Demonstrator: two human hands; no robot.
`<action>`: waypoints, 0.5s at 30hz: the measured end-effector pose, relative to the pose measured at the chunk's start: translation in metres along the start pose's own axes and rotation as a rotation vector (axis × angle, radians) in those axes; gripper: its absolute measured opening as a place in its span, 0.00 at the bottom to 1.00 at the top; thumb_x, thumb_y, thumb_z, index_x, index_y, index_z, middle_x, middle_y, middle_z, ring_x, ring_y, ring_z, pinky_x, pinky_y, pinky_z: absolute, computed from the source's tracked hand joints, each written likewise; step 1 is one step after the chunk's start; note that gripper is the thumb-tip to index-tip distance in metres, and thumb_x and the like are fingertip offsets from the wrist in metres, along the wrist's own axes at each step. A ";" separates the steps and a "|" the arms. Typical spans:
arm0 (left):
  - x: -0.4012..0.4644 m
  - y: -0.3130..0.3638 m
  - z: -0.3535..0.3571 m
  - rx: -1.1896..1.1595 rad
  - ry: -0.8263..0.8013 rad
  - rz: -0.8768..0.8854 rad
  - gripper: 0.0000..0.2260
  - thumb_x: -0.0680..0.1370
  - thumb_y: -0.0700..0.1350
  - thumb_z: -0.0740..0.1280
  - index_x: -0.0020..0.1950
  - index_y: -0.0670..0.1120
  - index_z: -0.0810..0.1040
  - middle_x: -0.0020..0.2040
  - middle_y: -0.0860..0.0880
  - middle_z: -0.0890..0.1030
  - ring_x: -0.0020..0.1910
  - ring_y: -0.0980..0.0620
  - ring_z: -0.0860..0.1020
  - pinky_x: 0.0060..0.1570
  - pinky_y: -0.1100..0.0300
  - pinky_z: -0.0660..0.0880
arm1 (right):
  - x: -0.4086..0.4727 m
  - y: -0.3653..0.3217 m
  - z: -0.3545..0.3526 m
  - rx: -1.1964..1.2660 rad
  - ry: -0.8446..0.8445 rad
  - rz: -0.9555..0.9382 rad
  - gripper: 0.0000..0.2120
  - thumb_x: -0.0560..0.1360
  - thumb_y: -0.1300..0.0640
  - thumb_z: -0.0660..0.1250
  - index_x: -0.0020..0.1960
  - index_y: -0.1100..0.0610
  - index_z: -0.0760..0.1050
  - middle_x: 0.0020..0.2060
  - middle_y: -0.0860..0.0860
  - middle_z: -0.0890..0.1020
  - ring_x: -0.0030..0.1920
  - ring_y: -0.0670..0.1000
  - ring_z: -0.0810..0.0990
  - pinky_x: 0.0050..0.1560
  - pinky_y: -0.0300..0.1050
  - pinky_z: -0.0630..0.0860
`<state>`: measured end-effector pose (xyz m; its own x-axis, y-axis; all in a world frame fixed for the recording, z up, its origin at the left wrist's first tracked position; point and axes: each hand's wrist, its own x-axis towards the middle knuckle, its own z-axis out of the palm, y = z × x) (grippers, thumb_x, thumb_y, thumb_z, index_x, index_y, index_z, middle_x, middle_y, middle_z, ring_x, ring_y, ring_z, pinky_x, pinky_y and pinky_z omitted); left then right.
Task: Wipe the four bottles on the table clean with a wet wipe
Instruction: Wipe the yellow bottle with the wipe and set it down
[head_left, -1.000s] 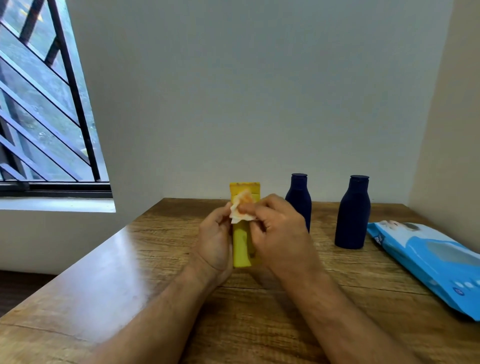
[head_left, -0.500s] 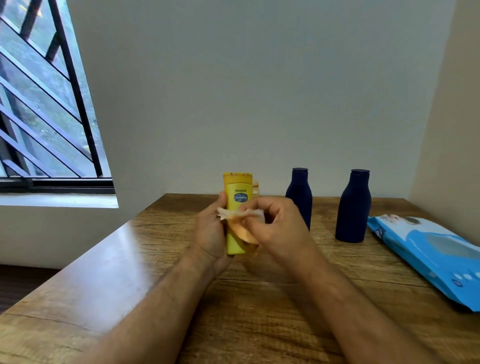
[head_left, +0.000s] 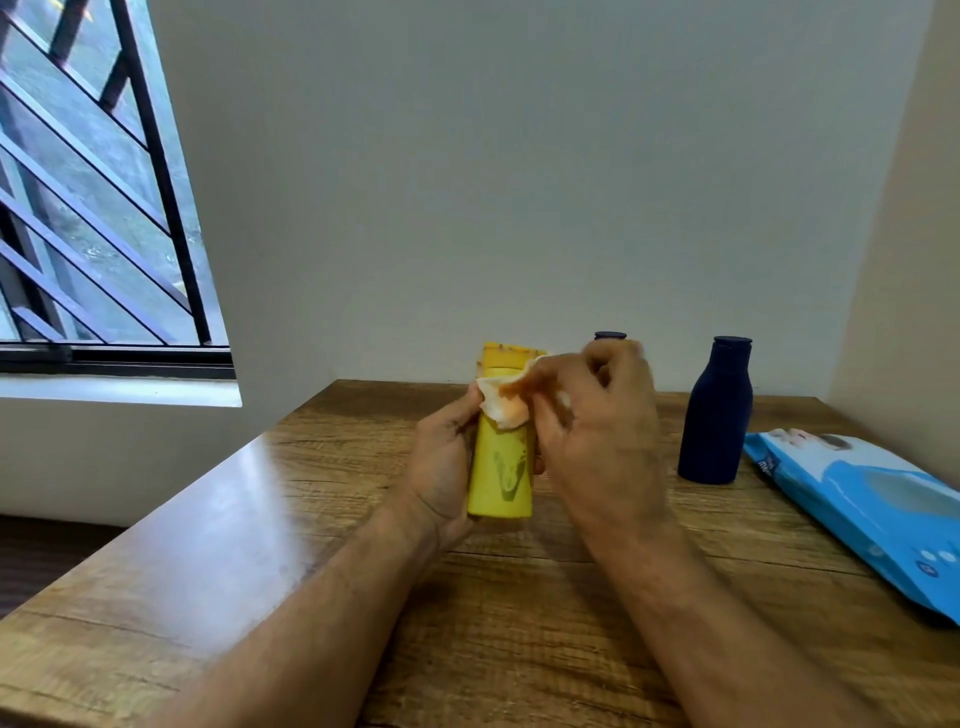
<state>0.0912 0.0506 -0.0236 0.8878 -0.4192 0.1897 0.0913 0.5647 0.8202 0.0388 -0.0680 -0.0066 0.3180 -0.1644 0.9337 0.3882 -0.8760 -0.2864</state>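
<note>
My left hand (head_left: 441, 467) grips a yellow bottle (head_left: 501, 473) upright above the wooden table (head_left: 218, 561). My right hand (head_left: 597, 436) pinches a white wet wipe (head_left: 501, 405), stained orange, against the bottle's upper part. Brown specks show on the yellow cap (head_left: 506, 354). One dark blue bottle (head_left: 716, 410) stands to the right. Another dark blue bottle is mostly hidden behind my right hand; only its cap (head_left: 610, 335) shows. A fourth bottle is not visible.
A blue pack of wet wipes (head_left: 862, 504) lies at the table's right edge. Walls close off the back and right. A barred window (head_left: 93, 197) is at the left, beyond the table's left edge.
The yellow bottle has turned in my left hand, so its label no longer faces me. My right hand has slid the wipe from the middle up toward the cap.
</note>
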 end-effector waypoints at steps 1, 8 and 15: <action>-0.001 0.000 0.001 -0.017 0.001 0.007 0.20 0.79 0.53 0.60 0.52 0.43 0.87 0.52 0.39 0.85 0.49 0.42 0.83 0.55 0.47 0.78 | -0.002 -0.001 0.001 -0.007 -0.018 -0.058 0.07 0.75 0.57 0.72 0.53 0.53 0.82 0.48 0.53 0.75 0.45 0.52 0.75 0.40 0.45 0.78; -0.002 0.009 -0.001 -0.134 0.004 0.051 0.25 0.85 0.54 0.54 0.52 0.39 0.85 0.49 0.40 0.84 0.48 0.46 0.85 0.51 0.53 0.83 | -0.014 -0.019 0.009 0.022 -0.214 -0.156 0.13 0.73 0.52 0.73 0.55 0.57 0.83 0.49 0.50 0.83 0.50 0.49 0.80 0.52 0.45 0.81; -0.006 0.003 0.002 -0.039 -0.045 0.026 0.19 0.80 0.50 0.59 0.49 0.40 0.86 0.47 0.41 0.85 0.46 0.47 0.84 0.49 0.54 0.82 | -0.008 -0.018 0.004 0.066 -0.120 -0.076 0.06 0.75 0.57 0.71 0.51 0.56 0.81 0.49 0.51 0.81 0.50 0.48 0.79 0.54 0.44 0.79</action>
<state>0.0853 0.0533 -0.0206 0.8688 -0.4354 0.2358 0.0868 0.6027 0.7932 0.0330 -0.0495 -0.0096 0.3847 -0.0399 0.9222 0.4701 -0.8513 -0.2329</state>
